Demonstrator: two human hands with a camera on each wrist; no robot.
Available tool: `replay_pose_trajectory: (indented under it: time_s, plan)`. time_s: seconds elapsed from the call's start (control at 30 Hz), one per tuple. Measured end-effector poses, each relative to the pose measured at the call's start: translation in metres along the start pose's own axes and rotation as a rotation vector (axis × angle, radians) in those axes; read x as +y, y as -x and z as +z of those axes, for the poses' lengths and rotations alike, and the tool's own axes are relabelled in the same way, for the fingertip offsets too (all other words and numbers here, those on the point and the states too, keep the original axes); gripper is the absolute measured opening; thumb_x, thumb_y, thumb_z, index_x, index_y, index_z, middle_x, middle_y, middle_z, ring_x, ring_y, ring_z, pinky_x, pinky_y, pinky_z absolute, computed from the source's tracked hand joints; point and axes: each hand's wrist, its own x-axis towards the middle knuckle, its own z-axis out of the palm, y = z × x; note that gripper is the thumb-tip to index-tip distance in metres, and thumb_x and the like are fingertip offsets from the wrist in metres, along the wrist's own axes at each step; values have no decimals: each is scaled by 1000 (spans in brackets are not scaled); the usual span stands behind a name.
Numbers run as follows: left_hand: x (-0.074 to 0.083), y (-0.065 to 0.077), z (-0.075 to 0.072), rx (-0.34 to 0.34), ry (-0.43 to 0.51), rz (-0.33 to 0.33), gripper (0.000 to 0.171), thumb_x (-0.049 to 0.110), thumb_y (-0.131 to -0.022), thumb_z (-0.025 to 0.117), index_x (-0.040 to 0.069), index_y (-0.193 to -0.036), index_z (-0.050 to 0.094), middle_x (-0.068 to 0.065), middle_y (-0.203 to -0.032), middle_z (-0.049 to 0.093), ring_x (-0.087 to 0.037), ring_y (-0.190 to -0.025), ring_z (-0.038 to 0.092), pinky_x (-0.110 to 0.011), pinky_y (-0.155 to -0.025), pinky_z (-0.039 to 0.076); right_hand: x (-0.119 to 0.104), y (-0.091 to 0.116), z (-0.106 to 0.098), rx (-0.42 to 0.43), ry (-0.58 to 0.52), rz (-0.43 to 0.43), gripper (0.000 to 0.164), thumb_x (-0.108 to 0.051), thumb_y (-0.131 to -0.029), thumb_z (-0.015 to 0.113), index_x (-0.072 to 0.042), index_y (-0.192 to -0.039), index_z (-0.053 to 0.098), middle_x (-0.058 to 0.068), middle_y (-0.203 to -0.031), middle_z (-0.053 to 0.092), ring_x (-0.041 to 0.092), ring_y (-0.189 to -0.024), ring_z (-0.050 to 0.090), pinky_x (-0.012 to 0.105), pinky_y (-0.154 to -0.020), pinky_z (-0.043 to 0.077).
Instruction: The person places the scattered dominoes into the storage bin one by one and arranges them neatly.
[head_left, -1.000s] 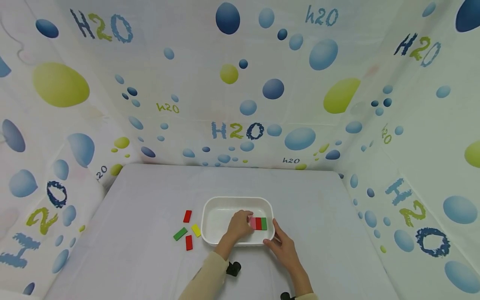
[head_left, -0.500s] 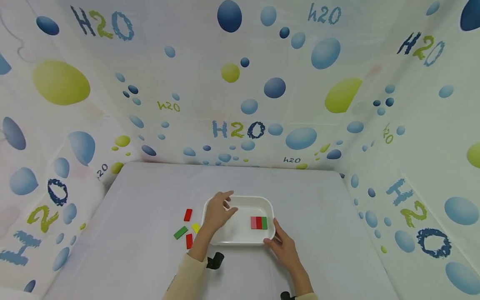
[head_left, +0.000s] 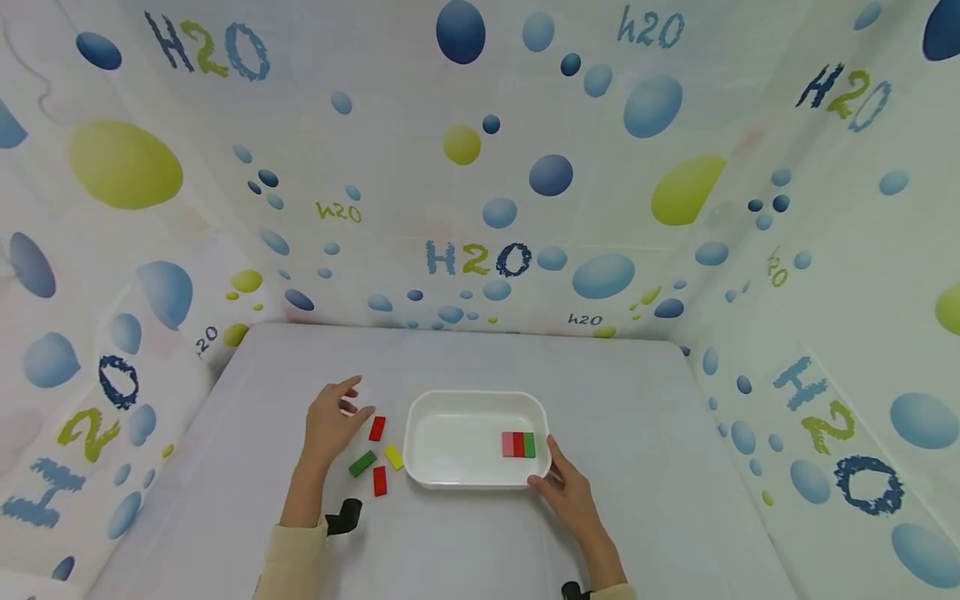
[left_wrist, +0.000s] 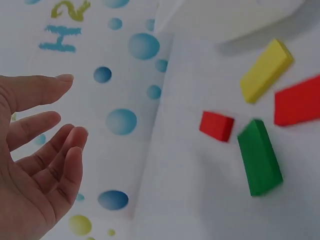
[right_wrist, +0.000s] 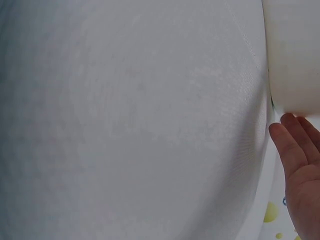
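My left hand (head_left: 333, 425) hovers left of the loose blocks, thumb and fingers apart, holding nothing. Nearest to it is a red block (head_left: 377, 428); a green block (head_left: 363, 463), a yellow block (head_left: 393, 457) and a second red block (head_left: 380, 481) lie close by. In the left wrist view, the green block (left_wrist: 260, 159) is right of the hand. At the front right corner of a white tray (head_left: 450, 446), my right hand (head_left: 573, 500) rests its thumb and fingers against the walls. Inside, pink (head_left: 507, 445), red (head_left: 518, 445) and green (head_left: 529, 445) blocks stand side by side.
A white cloth (head_left: 637, 400) covers the table. Patterned curtains (head_left: 405, 158) enclose it at the back and both sides. Dark wrist cameras are worn on the left wrist (head_left: 345, 517) and right wrist (head_left: 573, 591).
My left hand has let go of the pink block, left it beside the red one in the tray, and moved left past the tray to the loose blocks. The right hand stays at the corner.
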Motion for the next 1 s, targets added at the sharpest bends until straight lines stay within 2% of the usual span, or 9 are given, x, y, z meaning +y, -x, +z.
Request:
replay_pose_trajectory:
  time_s: [0.17,0.27,0.37,0.43,0.57,0.73,0.9,1.0]
  plan:
    - [-35,14,-9,-35,-21,-142,55,13,-87,70,-2,-136,52,-25,-114,59,-34,-94,61,-29,-68,48,0,-1,0,3,12,-7,74,-10,-86,72,3,-148,34,26,-148,41,45,-126,52,42,-94,49]
    - [-54,24,-6,-85,-21,-219,55,14,-88,68,-4,-136,51,-27,-115,59,-36,-98,60,-36,-74,52,1,-2,1,7,8,-10,74,-9,-86,72,3,-148,34,26,-149,40,44,-126,52,42,-94,50]
    - [-69,33,1,-120,-18,-259,54,14,-88,68,-6,-135,51,-27,-114,59,-36,-99,60,-43,-82,52,11,-3,5,13,-2,-1,75,-10,-86,73,0,-150,34,23,-150,40,42,-128,51,42,-95,49]
    - [-76,39,6,-125,-11,-261,52,13,-87,68,-7,-133,52,-25,-111,60,-35,-97,60,-44,-83,52,23,-6,7,12,-15,-1,77,-13,-86,74,-4,-151,34,21,-151,40,40,-129,51,41,-96,49]
    - [-82,50,15,-98,4,-245,49,13,-87,69,-5,-130,56,-20,-106,62,-29,-94,60,-35,-80,50,41,-11,9,5,-17,-11,78,-22,-86,74,-9,-152,33,17,-153,39,36,-130,52,37,-96,49]
    - [-80,60,22,-79,29,-211,45,10,-88,69,-1,-130,59,-16,-106,64,-26,-95,61,-22,-78,48,41,-12,8,-1,-8,-3,80,-23,-86,74,-8,-152,32,17,-153,38,36,-130,51,37,-97,49]
    - [-78,66,25,-107,46,-187,48,9,-86,69,1,-132,58,-14,-108,65,-24,-95,61,-21,-79,47,41,-11,8,-3,-10,3,80,-20,-86,74,-8,-153,32,17,-153,38,37,-131,51,39,-97,49]
    - [-79,69,27,-118,52,-198,50,9,-84,71,1,-132,58,-13,-107,65,-22,-94,59,-20,-78,46,41,-9,8,-6,-9,18,80,-20,-85,75,-10,-153,32,16,-153,38,37,-131,50,38,-97,48]
